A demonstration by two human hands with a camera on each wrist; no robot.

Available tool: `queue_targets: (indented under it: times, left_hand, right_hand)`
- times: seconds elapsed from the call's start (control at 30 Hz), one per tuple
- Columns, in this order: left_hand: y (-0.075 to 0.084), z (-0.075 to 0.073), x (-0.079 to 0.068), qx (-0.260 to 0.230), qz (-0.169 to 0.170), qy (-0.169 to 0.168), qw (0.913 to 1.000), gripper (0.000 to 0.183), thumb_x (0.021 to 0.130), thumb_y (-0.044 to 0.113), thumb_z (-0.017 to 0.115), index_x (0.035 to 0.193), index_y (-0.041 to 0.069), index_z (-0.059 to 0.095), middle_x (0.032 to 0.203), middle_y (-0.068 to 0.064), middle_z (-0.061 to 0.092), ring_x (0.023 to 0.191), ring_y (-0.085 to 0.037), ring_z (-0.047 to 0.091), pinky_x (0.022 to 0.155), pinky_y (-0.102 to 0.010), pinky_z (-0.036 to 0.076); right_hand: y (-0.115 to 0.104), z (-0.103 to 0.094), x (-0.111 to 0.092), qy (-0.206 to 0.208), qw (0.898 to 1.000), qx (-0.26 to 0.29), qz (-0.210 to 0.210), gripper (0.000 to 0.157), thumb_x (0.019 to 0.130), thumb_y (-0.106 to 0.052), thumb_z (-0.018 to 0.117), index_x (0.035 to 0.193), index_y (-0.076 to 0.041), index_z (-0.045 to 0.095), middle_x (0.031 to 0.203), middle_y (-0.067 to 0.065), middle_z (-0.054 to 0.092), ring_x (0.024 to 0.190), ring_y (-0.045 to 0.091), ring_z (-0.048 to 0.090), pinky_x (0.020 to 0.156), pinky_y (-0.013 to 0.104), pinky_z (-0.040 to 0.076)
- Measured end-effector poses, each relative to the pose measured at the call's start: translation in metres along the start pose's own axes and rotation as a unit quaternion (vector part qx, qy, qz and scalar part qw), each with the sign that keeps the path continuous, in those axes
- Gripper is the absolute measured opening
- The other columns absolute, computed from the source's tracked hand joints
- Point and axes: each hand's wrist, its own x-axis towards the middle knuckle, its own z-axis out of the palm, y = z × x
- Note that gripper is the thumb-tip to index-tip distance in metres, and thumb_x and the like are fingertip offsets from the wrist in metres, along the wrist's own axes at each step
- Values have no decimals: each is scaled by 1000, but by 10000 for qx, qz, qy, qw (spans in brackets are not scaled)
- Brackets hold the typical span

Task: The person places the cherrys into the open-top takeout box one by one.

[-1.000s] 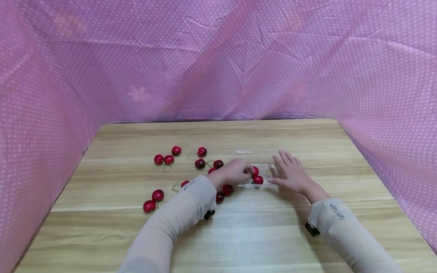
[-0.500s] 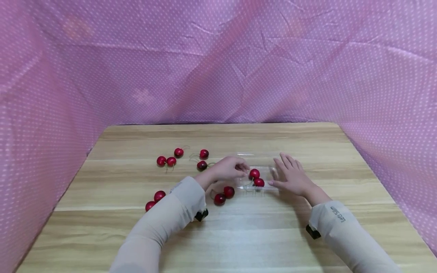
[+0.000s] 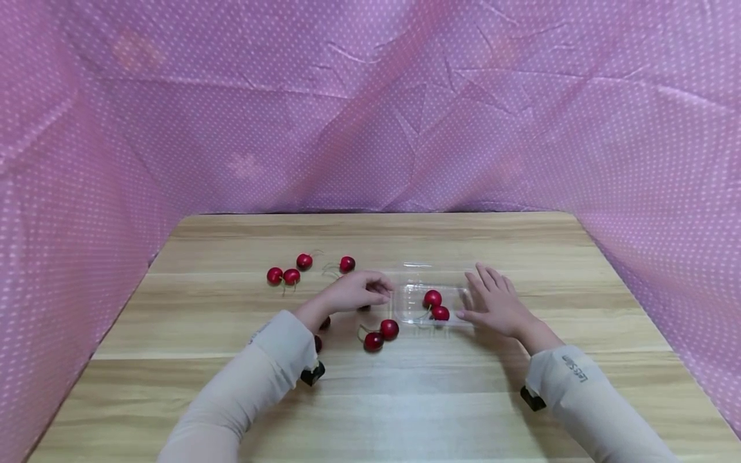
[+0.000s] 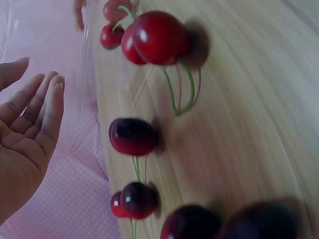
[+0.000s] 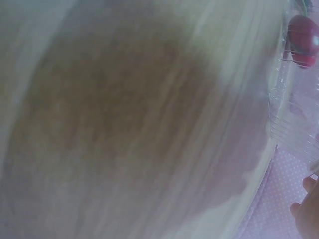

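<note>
A clear plastic container (image 3: 413, 307) lies on the table with two red cherries (image 3: 432, 298) joined at the stem inside it. Left of the container, my left hand (image 3: 356, 291) hovers over the table; its loosely bent fingers hold nothing, as the left wrist view also shows with the hand (image 4: 27, 129). My right hand (image 3: 496, 302) rests at the container's right side, fingers spread. Below the left hand lies a pair of dark red cherries (image 3: 389, 330) with green stems. Other cherries (image 4: 133, 137) under the left hand and wrist are partly hidden in the head view.
Farther left sit several more cherries (image 3: 291, 276), and one cherry (image 3: 347, 264) lies behind the left hand. The wooden table (image 3: 463, 411) ends at a pink dotted cloth (image 3: 370, 128) behind and at both sides.
My left hand has moved left, away from over the container, leaving the two cherries lying inside. My right hand has stayed at the container's side.
</note>
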Motion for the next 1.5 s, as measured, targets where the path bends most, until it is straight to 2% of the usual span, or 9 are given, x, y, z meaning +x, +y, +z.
queue_targets:
  times: [0.3, 0.47, 0.6, 0.7, 0.97, 1.17, 1.3, 1.33, 1.5]
  left_hand:
    - [-16, -16, -14, -235, -476, 319, 9981, 28, 82, 21, 59, 107, 7, 57, 94, 1, 58, 89, -12, 53, 78, -27, 44]
    - [-23, -24, -28, -421, -666, 614, 9950, 28, 81, 21, 60, 107, 8, 56, 96, -1, 56, 91, -15, 51, 81, -29, 43]
    - [-28, -30, -39, -670, -776, 705, 9922, 29, 82, 21, 59, 107, 7, 55, 98, -3, 54, 92, -17, 50, 80, -30, 44]
    - [-32, -34, -45, -787, -764, 729, 9913, 30, 83, 21, 58, 107, 4, 54, 99, -5, 54, 94, -19, 50, 79, -30, 45]
    - [-42, -42, -57, -699, -793, 886, 9904, 34, 82, 24, 58, 109, 4, 53, 101, -6, 54, 94, -20, 49, 81, -32, 43]
    - [-46, -44, -64, -658, -535, 921, 9921, 31, 84, 14, 56, 111, -2, 51, 103, -14, 54, 94, -22, 49, 84, -33, 41]
    - [-49, -45, -69, -626, -851, 916, 9902, 33, 84, 16, 55, 113, 1, 51, 104, -13, 54, 96, -22, 49, 87, -36, 39]
    - [-54, -45, -70, -581, -937, 924, 9896, 34, 84, 18, 56, 114, 3, 51, 102, -10, 54, 95, -21, 49, 87, -36, 38]
    - [-61, -46, -75, -631, -1243, 1031, 9849, 34, 84, 18, 56, 114, 2, 51, 100, -9, 56, 95, -22, 51, 87, -37, 38]
  right_hand:
    - [3, 2, 1, -42, 10000, 19, 32, 87, 75, -54, 55, 135, -1, 21, 139, 23, 8, 125, 38, 4, 99, 55, 3]
    - [3, 2, 1, -58, 10000, -44, 12, 87, 75, -55, 54, 135, -1, 22, 139, 23, 8, 125, 38, 4, 98, 55, 4]
    - [3, 2, 2, -55, 10000, -45, -11, 87, 75, -57, 53, 134, -1, 22, 139, 24, 8, 125, 39, 5, 98, 55, 4]
    - [3, 2, 1, -46, 10000, -44, -20, 87, 75, -55, 54, 134, -1, 23, 139, 24, 8, 125, 39, 5, 98, 55, 5]
    - [3, 2, 2, -73, 10000, -34, -9, 86, 75, -56, 53, 135, -2, 23, 139, 23, 8, 125, 39, 5, 98, 55, 4]
    - [1, 1, 2, -98, 9999, -25, 9, 86, 75, -57, 52, 135, -2, 23, 140, 23, 7, 125, 39, 5, 98, 55, 3]
    - [1, 1, 2, -90, 10000, -42, 7, 85, 75, -54, 54, 135, -2, 23, 140, 23, 7, 125, 39, 5, 98, 55, 3]
    - [1, 1, 2, -83, 10000, -56, 2, 84, 76, -54, 54, 134, -2, 23, 140, 23, 7, 125, 39, 5, 98, 55, 3]
    - [3, 2, 3, -67, 9999, -102, -13, 84, 76, -54, 54, 134, -2, 24, 139, 24, 8, 124, 39, 6, 98, 55, 4]
